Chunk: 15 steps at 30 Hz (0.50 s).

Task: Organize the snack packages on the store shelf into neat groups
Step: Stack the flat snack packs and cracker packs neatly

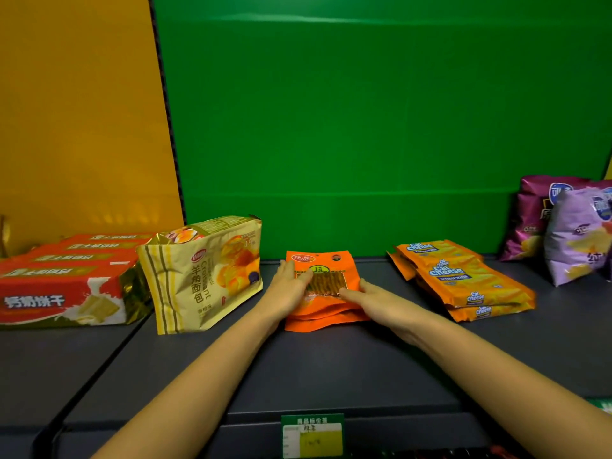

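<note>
On the dark grey metal shelf point(331, 366) lies a stack of flat orange plastic snack pouches point(314, 319). The left hand point(289, 286) and the right hand point(374, 301) rest on its two sides - fingers straight, close together. Left of the stack stands a yellow croissant bag point(205, 276); right of it lie orange Cal Cheese wafer packs point(463, 279).
</note>
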Motion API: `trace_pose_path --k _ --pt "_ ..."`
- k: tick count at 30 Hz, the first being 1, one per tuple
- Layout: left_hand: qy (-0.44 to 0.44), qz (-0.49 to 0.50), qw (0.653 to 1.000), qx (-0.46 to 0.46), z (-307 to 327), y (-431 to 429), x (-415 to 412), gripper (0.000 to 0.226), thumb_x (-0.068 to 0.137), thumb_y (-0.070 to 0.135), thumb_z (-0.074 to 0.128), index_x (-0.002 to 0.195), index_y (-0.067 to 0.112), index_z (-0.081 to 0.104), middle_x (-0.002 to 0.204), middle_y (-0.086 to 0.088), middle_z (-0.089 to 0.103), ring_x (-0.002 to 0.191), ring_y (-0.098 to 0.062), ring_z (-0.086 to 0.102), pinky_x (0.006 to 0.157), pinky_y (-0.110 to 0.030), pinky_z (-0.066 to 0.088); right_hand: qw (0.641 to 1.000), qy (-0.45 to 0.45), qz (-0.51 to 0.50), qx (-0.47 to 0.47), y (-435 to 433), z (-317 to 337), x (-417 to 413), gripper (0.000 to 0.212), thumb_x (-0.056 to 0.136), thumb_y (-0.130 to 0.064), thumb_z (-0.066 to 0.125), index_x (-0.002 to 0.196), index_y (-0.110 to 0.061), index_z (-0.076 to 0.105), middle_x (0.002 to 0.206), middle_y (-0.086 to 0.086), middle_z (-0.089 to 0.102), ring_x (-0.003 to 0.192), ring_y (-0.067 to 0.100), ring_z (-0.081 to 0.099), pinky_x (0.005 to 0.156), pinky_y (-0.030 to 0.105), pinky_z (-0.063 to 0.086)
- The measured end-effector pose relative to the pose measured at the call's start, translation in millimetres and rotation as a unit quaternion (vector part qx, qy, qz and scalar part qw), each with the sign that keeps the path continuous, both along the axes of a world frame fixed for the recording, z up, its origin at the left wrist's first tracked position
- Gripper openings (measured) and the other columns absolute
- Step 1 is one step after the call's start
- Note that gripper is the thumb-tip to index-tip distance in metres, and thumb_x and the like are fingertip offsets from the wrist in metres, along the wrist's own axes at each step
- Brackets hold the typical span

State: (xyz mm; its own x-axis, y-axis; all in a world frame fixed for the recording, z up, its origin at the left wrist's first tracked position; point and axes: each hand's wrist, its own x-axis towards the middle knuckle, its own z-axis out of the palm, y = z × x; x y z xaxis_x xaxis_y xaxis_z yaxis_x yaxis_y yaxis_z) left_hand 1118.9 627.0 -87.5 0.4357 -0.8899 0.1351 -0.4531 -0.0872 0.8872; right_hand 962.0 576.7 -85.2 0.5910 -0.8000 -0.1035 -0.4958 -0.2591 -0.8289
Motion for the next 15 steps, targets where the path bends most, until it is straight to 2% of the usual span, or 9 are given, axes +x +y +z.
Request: trace_pose_path --k 1,3,5,6,7,9,12,15 --pt "-0.028 0.009 0.999 -0.012 5 6 0 0.058 0.095 0.034 0.041 0.146 0.013 0.023 0.157 -0.008 0.014 0.145 -0.020 0.015 0.117 -0.034 0.014 0.999 0.018 0.004 -0.040 0 5 0 0.075 0.091 -0.048 0.043 0.149 -0.013 0.011 0.159 0.007 0.004 0.147 0.023 0.008 0.119 0.037 0.007" --pt "-0.065 0.031 0.997 -0.032 13 20 1 0.048 0.093 0.030 0.046 0.137 0.012 0.040 0.147 -0.009 0.038 0.135 -0.022 0.035 0.110 -0.031 0.027 0.989 0.011 0.003 -0.144 4 22 2 0.069 0.092 -0.037 0.047 0.147 -0.009 0.016 0.158 0.011 0.006 0.147 0.023 0.006 0.116 0.032 0.008" --pt "-0.091 0.037 0.993 -0.063 23 40 2 0.029 0.092 0.024 0.050 0.118 0.012 0.057 0.123 -0.007 0.059 0.115 -0.020 0.053 0.094 -0.026 0.038 0.975 -0.024 0.019 -0.219 9 42 8 0.063 0.089 -0.030 0.055 0.143 -0.009 0.029 0.153 0.010 0.026 0.141 0.021 0.024 0.111 0.027 0.020" --pt "-0.101 0.042 0.991 -0.083 26 52 4 0.018 0.091 0.021 0.052 0.104 0.014 0.062 0.107 -0.004 0.064 0.102 -0.019 0.057 0.087 -0.025 0.040 0.969 -0.044 0.039 -0.238 10 51 15 0.059 0.087 -0.027 0.058 0.139 -0.010 0.036 0.148 0.008 0.035 0.136 0.020 0.033 0.107 0.026 0.025" --pt "-0.106 0.042 0.988 -0.101 30 63 6 0.010 0.089 0.021 0.054 0.090 0.019 0.063 0.093 0.000 0.065 0.091 -0.018 0.059 0.081 -0.026 0.042 0.963 -0.059 0.059 -0.255 11 58 22 0.055 0.086 -0.025 0.061 0.135 -0.011 0.042 0.143 0.007 0.042 0.132 0.019 0.039 0.105 0.025 0.028" --pt "-0.113 0.052 0.984 -0.127 38 88 11 0.012 0.085 0.028 0.055 0.075 0.026 0.062 0.080 0.003 0.065 0.078 -0.016 0.061 0.076 -0.030 0.047 0.947 -0.064 0.108 -0.296 12 68 41 0.051 0.083 -0.020 0.065 0.130 -0.010 0.047 0.137 0.007 0.049 0.128 0.019 0.044 0.103 0.023 0.029" --pt "-0.142 0.091 0.974 -0.154 50 135 18 0.018 0.089 0.023 0.054 0.073 0.022 0.063 0.076 0.003 0.066 0.065 -0.004 0.058 0.060 -0.014 0.045 0.904 -0.031 0.194 -0.379 16 82 74 0.058 0.078 -0.022 0.069 0.130 -0.010 0.045 0.135 0.010 0.048 0.128 0.022 0.042 0.103 0.024 0.027" --pt "-0.182 0.166 0.954 -0.168 57 184 35 0.017 0.089 0.026 0.055 0.078 0.018 0.066 0.073 0.001 0.068 0.068 -0.009 0.061 0.062 -0.020 0.047 0.863 -0.003 0.268 -0.427 17 91 107 0.072 0.072 -0.027 0.075 0.134 -0.012 0.041 0.137 0.009 0.044 0.128 0.024 0.038 0.108 0.033 0.029"
